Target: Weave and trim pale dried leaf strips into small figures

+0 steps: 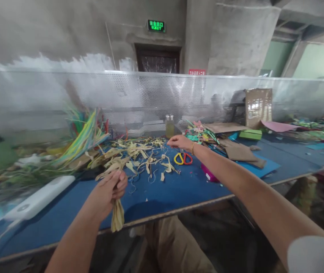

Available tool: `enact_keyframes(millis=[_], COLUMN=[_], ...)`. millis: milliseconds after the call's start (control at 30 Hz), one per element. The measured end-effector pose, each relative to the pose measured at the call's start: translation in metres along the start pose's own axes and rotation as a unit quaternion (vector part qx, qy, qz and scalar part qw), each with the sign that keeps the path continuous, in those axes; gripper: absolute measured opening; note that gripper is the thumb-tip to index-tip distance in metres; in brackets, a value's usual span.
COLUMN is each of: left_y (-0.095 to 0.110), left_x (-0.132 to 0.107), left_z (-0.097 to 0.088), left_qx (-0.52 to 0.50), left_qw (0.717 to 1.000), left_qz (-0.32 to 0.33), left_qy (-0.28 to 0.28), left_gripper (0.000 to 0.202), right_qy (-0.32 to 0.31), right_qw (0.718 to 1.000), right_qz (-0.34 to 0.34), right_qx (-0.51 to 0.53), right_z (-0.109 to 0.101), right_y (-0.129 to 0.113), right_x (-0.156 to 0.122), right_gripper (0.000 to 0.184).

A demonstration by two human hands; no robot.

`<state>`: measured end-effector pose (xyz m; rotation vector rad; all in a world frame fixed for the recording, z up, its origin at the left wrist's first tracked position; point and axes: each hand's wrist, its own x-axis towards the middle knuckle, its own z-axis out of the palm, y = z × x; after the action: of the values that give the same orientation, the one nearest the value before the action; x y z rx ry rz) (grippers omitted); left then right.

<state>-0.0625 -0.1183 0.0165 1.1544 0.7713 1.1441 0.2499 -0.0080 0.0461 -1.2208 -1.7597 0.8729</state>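
Note:
My left hand (113,185) is closed around a bundle of pale yellow, crinkled strips (118,217), whose pleated ends hang down past the table's front edge. My right hand (181,141) is stretched out over the far part of the table, with thumb and fingertips pinched together. Whatever lies between those fingertips is too small to make out. Below and right of the fingers are the yellow and red handles (183,158) of scissors. Between my hands and beyond, many similar pale yellow strips and thin threads (135,151) are scattered on the blue tabletop (156,197).
A white power strip (41,197) and colourful long stems (86,136) are on the left. A small bottle (169,127) stands before the perforated metal screen (156,98). Right of my forearm lie cardboard pieces (238,151); a magenta object (209,173) sits beneath it.

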Motion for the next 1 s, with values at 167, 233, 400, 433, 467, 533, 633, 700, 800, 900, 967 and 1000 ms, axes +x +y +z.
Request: enact_keyframes(millis=[167,233,400,433,467,533,633,700,800,900,967,1000], left_y=[0.010,0.018,0.024,0.022,0.020,0.015,0.007,0.002,-0.006,-0.014,-0.019,-0.021], left_x=[0.004,0.009,0.013,0.013,0.012,0.010,0.006,0.000,-0.014,-0.034,-0.046,-0.052], left_z=[0.027,0.039,0.066,0.069,0.072,0.075,0.078,0.078,0.074,0.062,0.052,0.047], left_qx=[0.023,0.028,0.026,0.022,0.017,0.001,-0.027,-0.033,-0.019,-0.011,-0.008,-0.005], left_qw=[0.998,0.997,0.995,0.995,0.995,0.996,0.995,0.994,0.998,0.999,0.998,0.997], left_qz=[0.059,0.069,0.090,0.087,0.083,0.072,0.054,0.035,0.002,-0.032,-0.052,-0.060], left_qy=[-0.004,-0.016,-0.041,-0.042,-0.044,-0.051,-0.084,-0.095,-0.061,-0.013,0.024,0.042], left_gripper=[0.023,0.022,0.020,0.020,0.020,0.021,0.023,0.024,0.025,0.026,0.029,0.030], right_qy=[-0.091,-0.126,-0.192,-0.199,-0.205,-0.218,-0.240,-0.233,-0.171,-0.109,-0.090,-0.089], right_qw=[0.989,0.980,0.959,0.957,0.956,0.953,0.951,0.954,0.964,0.973,0.984,0.987], right_qz=[-0.087,-0.127,-0.173,-0.174,-0.175,-0.175,-0.168,-0.160,-0.150,-0.108,-0.052,-0.031], right_qx=[-0.075,-0.082,-0.116,-0.119,-0.119,-0.112,-0.102,-0.102,-0.134,-0.173,-0.144,-0.131], right_z=[0.010,0.017,0.031,0.032,0.032,0.030,0.027,0.024,0.016,0.011,0.012,0.013], right_y=[-0.035,-0.053,-0.087,-0.091,-0.094,-0.097,-0.095,-0.091,-0.076,-0.052,-0.033,-0.025], right_x=[-0.024,-0.031,-0.038,-0.039,-0.040,-0.042,-0.044,-0.043,-0.039,-0.035,-0.034,-0.034], right_gripper=[0.019,0.021,0.023,0.023,0.023,0.023,0.024,0.023,0.018,0.016,0.020,0.022])
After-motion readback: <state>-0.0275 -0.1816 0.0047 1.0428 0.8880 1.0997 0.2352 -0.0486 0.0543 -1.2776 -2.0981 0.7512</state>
